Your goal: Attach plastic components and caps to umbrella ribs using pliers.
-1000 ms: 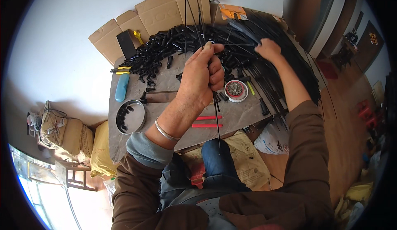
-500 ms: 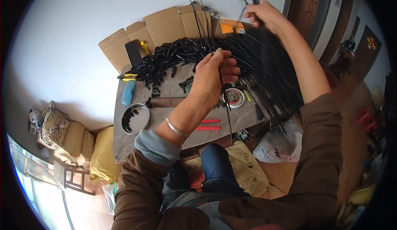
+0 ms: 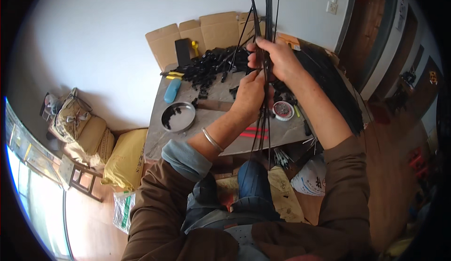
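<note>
A loose bunch of thin black rods (image 3: 268, 14) stands upright in front of me, passing through both hands above the near part of the table. My left hand (image 3: 250, 92) is closed around its lower part, fingertips pinched on the rods. Just above, my right hand (image 3: 281, 60) wraps the same bunch, with its thumb raised along the rods. The lower ends hang past the table edge in front of my knees. Behind my hands lies a heap of small black plastic parts (image 3: 211, 63). Many more black rods (image 3: 331, 85) lie piled on the table's right side.
On the grey table (image 3: 157, 139) are a round metal dish (image 3: 190, 115) with black bits, a small tub (image 3: 283, 110) of metal pieces, a light-blue case (image 3: 172, 90) and red handles (image 3: 256, 132). Cardboard (image 3: 218, 28) stands behind. A white bag (image 3: 310, 176) sits at lower right.
My right hand has come down and left with its rods to meet my left hand. The rods are now together in one bunch. The view has shifted, so the table appears further right.
</note>
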{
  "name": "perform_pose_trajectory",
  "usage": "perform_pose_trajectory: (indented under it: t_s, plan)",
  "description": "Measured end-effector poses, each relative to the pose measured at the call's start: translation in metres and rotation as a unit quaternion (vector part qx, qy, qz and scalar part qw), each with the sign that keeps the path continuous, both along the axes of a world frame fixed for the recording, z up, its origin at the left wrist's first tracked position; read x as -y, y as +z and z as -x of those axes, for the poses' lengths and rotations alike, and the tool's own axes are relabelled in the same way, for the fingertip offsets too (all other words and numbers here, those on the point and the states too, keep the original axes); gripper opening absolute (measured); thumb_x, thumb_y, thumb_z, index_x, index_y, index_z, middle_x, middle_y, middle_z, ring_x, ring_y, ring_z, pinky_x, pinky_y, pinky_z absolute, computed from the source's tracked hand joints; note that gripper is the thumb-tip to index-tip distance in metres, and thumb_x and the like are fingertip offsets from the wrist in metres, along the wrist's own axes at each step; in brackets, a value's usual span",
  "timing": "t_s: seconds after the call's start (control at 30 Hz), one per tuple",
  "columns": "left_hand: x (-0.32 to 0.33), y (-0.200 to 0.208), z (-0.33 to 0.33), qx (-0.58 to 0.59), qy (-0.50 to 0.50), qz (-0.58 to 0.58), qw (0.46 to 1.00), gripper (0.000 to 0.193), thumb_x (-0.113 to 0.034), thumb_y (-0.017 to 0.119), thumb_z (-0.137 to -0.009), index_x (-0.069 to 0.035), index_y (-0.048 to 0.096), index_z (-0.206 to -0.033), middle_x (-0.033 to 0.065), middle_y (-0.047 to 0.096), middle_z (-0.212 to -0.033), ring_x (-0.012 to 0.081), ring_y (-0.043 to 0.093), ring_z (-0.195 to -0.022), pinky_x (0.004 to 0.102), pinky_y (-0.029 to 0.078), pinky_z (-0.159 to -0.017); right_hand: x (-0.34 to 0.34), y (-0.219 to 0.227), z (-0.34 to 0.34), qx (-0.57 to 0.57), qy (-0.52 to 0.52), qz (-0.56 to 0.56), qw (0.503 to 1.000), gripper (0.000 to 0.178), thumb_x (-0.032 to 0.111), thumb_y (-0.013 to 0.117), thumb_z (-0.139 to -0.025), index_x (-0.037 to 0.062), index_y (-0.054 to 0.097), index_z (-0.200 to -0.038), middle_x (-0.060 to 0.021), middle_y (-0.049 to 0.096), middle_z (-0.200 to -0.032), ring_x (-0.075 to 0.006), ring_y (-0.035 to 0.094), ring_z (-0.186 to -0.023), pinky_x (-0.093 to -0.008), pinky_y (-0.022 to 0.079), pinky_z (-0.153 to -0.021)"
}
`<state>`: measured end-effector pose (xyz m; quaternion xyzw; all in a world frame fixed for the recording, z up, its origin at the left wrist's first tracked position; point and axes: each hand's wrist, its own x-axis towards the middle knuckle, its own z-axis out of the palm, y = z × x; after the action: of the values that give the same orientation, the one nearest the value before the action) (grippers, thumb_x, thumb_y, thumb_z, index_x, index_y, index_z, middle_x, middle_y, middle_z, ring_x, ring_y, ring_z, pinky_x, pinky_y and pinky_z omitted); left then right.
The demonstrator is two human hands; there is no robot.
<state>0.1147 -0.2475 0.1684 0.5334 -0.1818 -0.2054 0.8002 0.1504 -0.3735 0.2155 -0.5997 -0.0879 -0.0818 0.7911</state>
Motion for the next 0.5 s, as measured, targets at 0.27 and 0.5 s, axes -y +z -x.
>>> perform_pose_trajectory:
  t_s: [0.27, 0.5]
  plan:
    - [-0.064, 0.024, -0.006, 0.235, -0.019, -0.032, 0.971, 0.037, -0.037, 0.055, -0.095, -0.001, 0.058, -0.084, 0.0063, 0.058, -0.066, 0.0142, 0.056, -0.058, 0.028, 0.045, -0.055, -0.044, 0.05, -0.027, 0.238, 0.248, -0.121, 0.931, 0.024, 0.018, 0.054, -0.093, 0.0032, 0.052, -0.074, -0.0044, 0.05, -0.055, -0.0159, 0.047, -0.044, -0.0295, 0.041, -0.041]
    - [-0.094, 0.044, -0.029, 0.383, 0.006, 0.04, 0.923, 0.04, -0.034, 0.048, -0.098, -0.003, 0.056, -0.122, 0.0131, 0.062, -0.089, 0.0141, 0.058, -0.077, 0.0198, 0.046, -0.071, -0.132, 0.063, 0.014, 0.411, -0.142, 0.057, 0.899, 0.022, 0.017, 0.049, -0.096, 0.0055, 0.045, -0.077, -0.0016, 0.047, -0.061, -0.0094, 0.042, -0.045, -0.0265, 0.035, -0.042]
